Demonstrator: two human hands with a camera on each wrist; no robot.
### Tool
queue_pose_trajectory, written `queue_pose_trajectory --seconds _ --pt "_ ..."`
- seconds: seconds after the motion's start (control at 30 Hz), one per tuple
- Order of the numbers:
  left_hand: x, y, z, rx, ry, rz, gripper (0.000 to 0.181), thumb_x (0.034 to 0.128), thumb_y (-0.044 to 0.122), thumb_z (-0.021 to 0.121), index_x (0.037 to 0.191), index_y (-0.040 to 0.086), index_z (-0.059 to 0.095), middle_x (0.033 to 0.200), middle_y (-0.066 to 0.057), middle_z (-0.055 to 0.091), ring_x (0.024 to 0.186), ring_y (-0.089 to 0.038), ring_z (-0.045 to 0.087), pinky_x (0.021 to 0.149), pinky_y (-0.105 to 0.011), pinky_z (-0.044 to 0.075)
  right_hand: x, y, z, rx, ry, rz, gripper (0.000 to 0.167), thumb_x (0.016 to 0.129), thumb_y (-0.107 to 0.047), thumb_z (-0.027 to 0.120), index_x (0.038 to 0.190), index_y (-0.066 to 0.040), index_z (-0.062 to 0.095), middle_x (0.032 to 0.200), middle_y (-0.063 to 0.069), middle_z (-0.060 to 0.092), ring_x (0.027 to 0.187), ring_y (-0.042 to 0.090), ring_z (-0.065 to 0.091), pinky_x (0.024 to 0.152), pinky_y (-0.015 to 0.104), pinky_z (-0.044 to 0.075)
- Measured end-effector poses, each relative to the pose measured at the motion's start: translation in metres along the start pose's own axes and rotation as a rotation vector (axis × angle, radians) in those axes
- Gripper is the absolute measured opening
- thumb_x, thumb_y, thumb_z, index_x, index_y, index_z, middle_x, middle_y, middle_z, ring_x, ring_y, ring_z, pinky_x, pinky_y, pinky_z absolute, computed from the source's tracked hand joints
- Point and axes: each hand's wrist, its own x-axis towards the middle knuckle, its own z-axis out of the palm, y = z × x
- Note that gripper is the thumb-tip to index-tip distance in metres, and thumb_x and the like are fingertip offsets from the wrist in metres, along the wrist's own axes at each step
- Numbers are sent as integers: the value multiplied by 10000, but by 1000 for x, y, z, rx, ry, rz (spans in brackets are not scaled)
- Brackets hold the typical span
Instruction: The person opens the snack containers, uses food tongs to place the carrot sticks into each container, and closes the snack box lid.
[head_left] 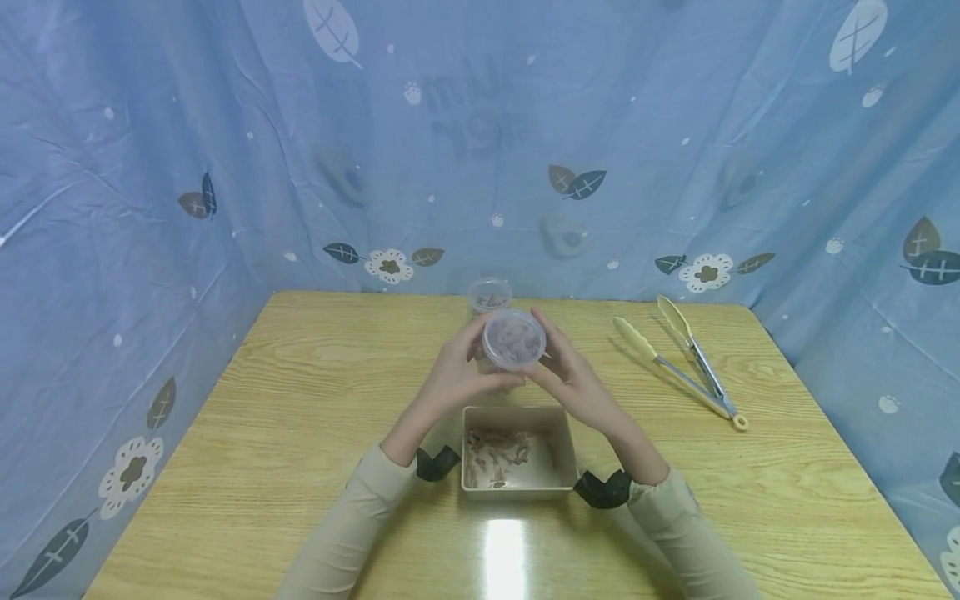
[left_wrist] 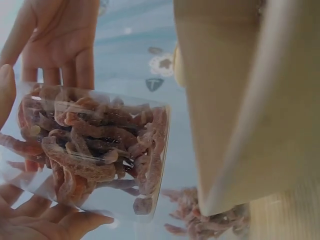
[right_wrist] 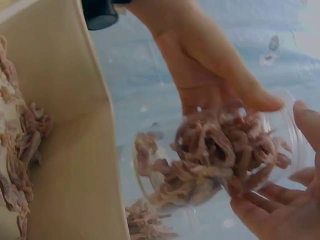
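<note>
Both hands hold a clear plastic jar (head_left: 513,340) of reddish-brown dried strips above a beige box (head_left: 517,493). My left hand (head_left: 456,373) grips its left side, and my right hand (head_left: 576,382) grips its right side. Through the jar wall (left_wrist: 100,137) in the left wrist view, curled strips fill much of the inside. Its round, clear top faces up toward the head camera. Loose strips (head_left: 498,450) lie on the floor of the box, mostly toward its left side.
Behind the held jar, a second clear container (head_left: 490,293) with similar strips stands at the table's back edge. Spread tongs (head_left: 701,367) with cream tips lie to the right on the wooden table (head_left: 300,400). A blue patterned curtain (head_left: 480,167) surrounds the back and sides.
</note>
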Motion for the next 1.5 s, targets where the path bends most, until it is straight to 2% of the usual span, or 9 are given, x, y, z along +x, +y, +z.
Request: queue_pose_trajectory --seconds 0.07,0.23,0.33,0.43,0.57,0.9,1.13,1.33,1.5 --pt "0 -3 -1 -24 -2 -17 881 628 287 849 1376 356 389 1301 72 512 1175 -156 498 967 -411 449 0 1 -1 -25 29 10 692 913 4 529 1488 -140 172 1501 117 274 1313 311 369 1031 444 391" --pt "1 -11 -2 -75 -15 -53 859 674 237 822 1401 308 370 1300 40 511 1166 -180 504 966 -418 446 0 -5 2 -111 223 98 605 825 -51 681 1374 -79 431 1278 150 558 1102 302 577 807 351 555" --pt "1 -16 -2 -82 -28 -71 860 688 252 810 1410 295 346 1302 3 504 1143 -202 518 946 -402 468 1 -13 2 -57 240 105 554 794 -6 697 1304 -5 481 1198 216 591 1058 350 595 814 333 553" --pt "1 -20 -2 -76 -29 -99 839 703 297 794 1396 311 321 1308 -15 517 1130 -215 537 938 -410 475 3 -12 0 -21 182 91 501 838 18 638 1308 37 464 1262 235 541 1089 373 572 874 317 525" --pt "-1 -22 -3 -74 -21 -122 805 730 303 778 1375 323 298 1328 -39 511 1168 -241 522 965 -450 450 3 7 -6 10 84 99 470 925 -38 534 1377 -14 409 1368 177 467 1154 323 543 952 322 475" --pt "3 -26 -6 85 68 -163 820 672 288 818 1386 245 416 1228 -68 445 1110 -228 487 932 -415 483 2 27 -13 25 -40 73 446 998 -114 390 1434 -52 315 1462 123 355 1261 309 444 1046 499 352" --pt "4 -32 -9 3 88 -202 787 673 197 820 1363 166 443 1276 -71 503 1127 -269 525 913 -392 503 1 39 -18 146 -131 147 424 1026 -205 313 1432 -89 335 1468 76 360 1313 289 385 1099 513 263" --pt "3 -41 -13 -26 54 -236 785 687 203 811 1371 151 429 1311 -75 520 1175 -298 519 901 -356 511 1 49 -21 202 -213 174 433 1032 -242 264 1436 -99 331 1486 51 331 1344 276 337 1124 511 192" --pt "2 -48 -17 -36 22 -240 751 706 226 802 1362 153 445 1331 -48 515 1185 -286 516 944 -459 472 2 52 -23 254 -274 213 470 1037 -289 190 1450 -89 292 1506 58 287 1374 260 277 1141 495 135"
